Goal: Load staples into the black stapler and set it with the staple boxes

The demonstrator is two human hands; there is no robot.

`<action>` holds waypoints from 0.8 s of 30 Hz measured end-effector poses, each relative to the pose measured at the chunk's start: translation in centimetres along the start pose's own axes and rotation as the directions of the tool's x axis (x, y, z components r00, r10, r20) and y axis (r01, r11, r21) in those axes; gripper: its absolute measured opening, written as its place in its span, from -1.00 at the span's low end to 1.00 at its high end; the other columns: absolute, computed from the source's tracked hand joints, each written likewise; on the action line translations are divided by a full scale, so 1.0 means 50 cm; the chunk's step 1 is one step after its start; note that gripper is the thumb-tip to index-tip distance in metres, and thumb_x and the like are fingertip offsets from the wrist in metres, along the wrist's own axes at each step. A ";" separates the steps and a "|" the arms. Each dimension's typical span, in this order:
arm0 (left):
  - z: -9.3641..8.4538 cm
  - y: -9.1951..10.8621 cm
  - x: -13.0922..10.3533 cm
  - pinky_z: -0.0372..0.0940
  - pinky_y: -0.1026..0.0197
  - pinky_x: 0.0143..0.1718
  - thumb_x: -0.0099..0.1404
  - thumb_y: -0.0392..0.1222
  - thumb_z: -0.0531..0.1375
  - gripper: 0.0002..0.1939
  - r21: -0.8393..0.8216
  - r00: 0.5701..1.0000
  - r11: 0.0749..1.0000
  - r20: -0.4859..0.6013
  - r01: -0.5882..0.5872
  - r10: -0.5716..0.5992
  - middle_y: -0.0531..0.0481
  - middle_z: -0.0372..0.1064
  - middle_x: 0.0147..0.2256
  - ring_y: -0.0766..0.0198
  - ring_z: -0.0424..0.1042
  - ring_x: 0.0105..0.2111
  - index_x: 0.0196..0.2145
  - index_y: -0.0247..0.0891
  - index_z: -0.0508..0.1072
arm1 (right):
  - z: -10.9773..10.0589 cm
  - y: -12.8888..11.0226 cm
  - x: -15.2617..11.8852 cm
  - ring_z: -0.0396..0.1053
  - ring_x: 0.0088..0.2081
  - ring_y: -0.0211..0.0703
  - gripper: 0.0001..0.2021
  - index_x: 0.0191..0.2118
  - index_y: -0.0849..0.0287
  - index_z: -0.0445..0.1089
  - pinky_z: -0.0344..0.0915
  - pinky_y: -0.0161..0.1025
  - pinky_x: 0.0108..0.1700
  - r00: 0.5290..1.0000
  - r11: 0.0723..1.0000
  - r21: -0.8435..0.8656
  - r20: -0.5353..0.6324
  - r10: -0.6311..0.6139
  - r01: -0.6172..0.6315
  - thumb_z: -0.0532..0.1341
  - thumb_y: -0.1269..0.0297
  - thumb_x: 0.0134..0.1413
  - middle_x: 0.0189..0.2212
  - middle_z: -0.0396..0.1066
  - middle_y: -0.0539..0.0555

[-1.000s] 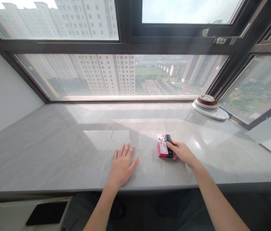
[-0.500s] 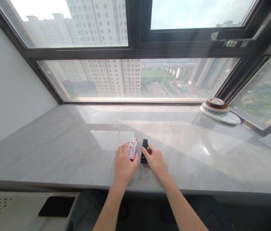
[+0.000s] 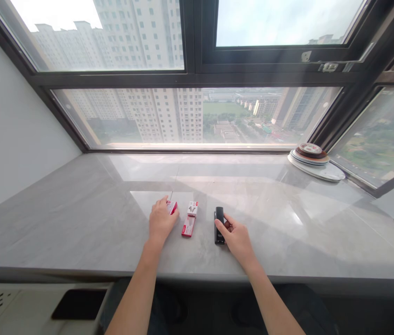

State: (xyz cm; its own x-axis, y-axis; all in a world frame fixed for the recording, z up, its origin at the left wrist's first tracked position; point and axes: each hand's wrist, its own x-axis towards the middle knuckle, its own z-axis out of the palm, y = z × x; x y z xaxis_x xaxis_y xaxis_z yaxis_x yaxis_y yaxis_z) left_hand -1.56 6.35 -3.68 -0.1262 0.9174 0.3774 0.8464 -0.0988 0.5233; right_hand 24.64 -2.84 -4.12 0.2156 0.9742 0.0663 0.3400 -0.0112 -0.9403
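My left hand (image 3: pixel 162 218) is closed around a small red-and-white box (image 3: pixel 172 207) on the counter, its fingers hiding most of it. Just right of that hand lie two more little boxes: a white one with red print (image 3: pixel 193 208) and, touching its near end, a flatter pink-and-red one (image 3: pixel 188 228). Farther right a black stapler (image 3: pixel 219 223) points lengthwise away from me on the counter. My right hand (image 3: pixel 236 238) grips it from the right side, thumb on top and fingers curled along the edge.
A grey stone counter (image 3: pixel 78 223) runs under a dark-framed window. Stacked plates (image 3: pixel 314 160) stand in the far right corner. Below the counter's front edge, a dark phone-like slab (image 3: pixel 78 304) lies on a pale surface at the lower left.
My left hand has moved left with a small box, leaving two boxes in plain view between my hands. The stapler and my right hand have shifted slightly right and nearer.
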 end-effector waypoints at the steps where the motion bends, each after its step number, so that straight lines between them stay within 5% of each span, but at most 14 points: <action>1: 0.000 -0.007 0.009 0.29 -0.02 0.14 0.29 -0.09 0.28 -0.44 0.003 1.000 1.000 0.007 0.011 -0.011 -0.20 0.42 0.06 -0.05 0.40 0.08 0.22 -0.23 0.38 | -0.001 0.000 0.001 0.27 -0.52 -0.19 -0.41 0.08 0.18 0.55 0.21 -0.30 -0.48 1.000 1.000 0.000 0.004 0.001 -0.001 0.24 -0.24 0.21 -0.51 0.31 -0.04; 7: -0.040 -0.026 -0.043 0.32 0.00 0.08 0.38 0.02 0.21 -0.54 -0.008 0.988 1.000 -0.153 0.010 -0.012 -0.14 0.45 0.02 -0.03 0.41 0.03 0.18 -0.15 0.43 | -0.004 -0.002 0.001 0.27 -0.51 -0.18 -0.44 0.05 0.16 0.56 0.21 -0.29 -0.47 1.000 1.000 -0.003 0.019 -0.007 0.007 0.24 -0.22 0.23 -0.51 0.28 -0.04; 14: -0.088 -0.068 -0.136 0.35 -0.05 0.01 0.35 0.01 0.24 -0.63 0.093 0.994 0.991 -0.059 0.096 -0.091 -0.12 0.43 -0.02 -0.04 0.40 -0.06 0.07 -0.07 0.54 | -0.003 -0.001 0.000 0.26 -0.48 -0.15 -0.39 0.13 0.19 0.54 0.24 -0.26 -0.44 1.000 1.000 -0.019 0.004 -0.007 0.007 0.23 -0.23 0.22 -0.50 0.30 -0.01; 17: -0.079 -0.019 -0.145 0.30 -0.13 0.08 0.40 -0.01 0.21 -0.67 0.119 0.992 0.993 -0.125 0.010 0.005 -0.15 0.37 0.05 -0.07 0.35 -0.01 0.07 -0.04 0.57 | -0.002 0.001 0.000 0.27 -0.48 -0.15 -0.36 0.16 0.21 0.52 0.24 -0.26 -0.44 1.000 1.000 -0.018 -0.007 0.004 -0.004 0.23 -0.23 0.22 -0.49 0.31 -0.01; 21: -0.044 0.075 -0.140 0.26 -0.08 0.12 0.48 -0.01 0.14 -0.71 0.002 0.979 0.979 0.021 -0.203 0.203 -0.08 0.35 0.02 0.00 0.37 0.00 0.06 0.05 0.58 | 0.000 0.000 -0.002 0.28 -0.48 -0.16 -0.40 0.14 0.16 0.52 0.24 -0.26 -0.43 1.000 1.000 -0.016 -0.001 0.001 -0.001 0.24 -0.22 0.22 -0.49 0.32 -0.03; 24: -0.016 0.109 -0.127 0.25 -0.07 0.12 0.47 0.02 0.17 -0.64 -0.022 0.964 0.968 0.082 -0.251 0.252 -0.08 0.33 0.05 -0.02 0.35 0.06 0.17 0.07 0.50 | 0.002 0.000 -0.003 0.30 -0.47 -0.16 -0.41 0.14 0.16 0.52 0.26 -0.25 -0.40 1.000 1.000 -0.026 -0.014 -0.016 0.016 0.25 -0.20 0.23 -0.48 0.34 -0.03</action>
State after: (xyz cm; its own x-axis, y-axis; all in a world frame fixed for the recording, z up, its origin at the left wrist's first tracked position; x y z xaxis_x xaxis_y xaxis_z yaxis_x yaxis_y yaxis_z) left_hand 3.46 -0.34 -2.63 0.1340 0.8912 0.4334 0.8392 -0.3346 0.4286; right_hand 24.49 -2.97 -4.15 0.2230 0.9710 0.0859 0.3669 -0.0019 -0.9303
